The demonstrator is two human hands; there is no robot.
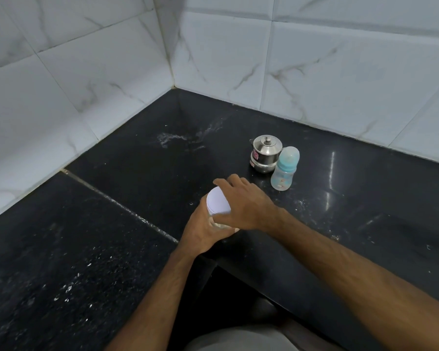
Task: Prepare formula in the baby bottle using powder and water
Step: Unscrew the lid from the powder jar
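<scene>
A clear jar with a white lid [217, 201] stands near the front edge of the black counter. My left hand [205, 230] grips the jar's body from below and the left. My right hand [243, 201] curls over the white lid, fingers around its rim. The jar's contents are mostly hidden by my hands. A baby bottle [285, 168] with a teal collar and a clear cap stands upright farther back to the right. Just behind it sits a small steel lidded pot [264, 153].
The black stone counter [112, 211] runs into a corner of white marble-look wall tiles [86, 72]. White specks and a pale smear mark the counter near the corner. The counter's front edge drops away just below my hands.
</scene>
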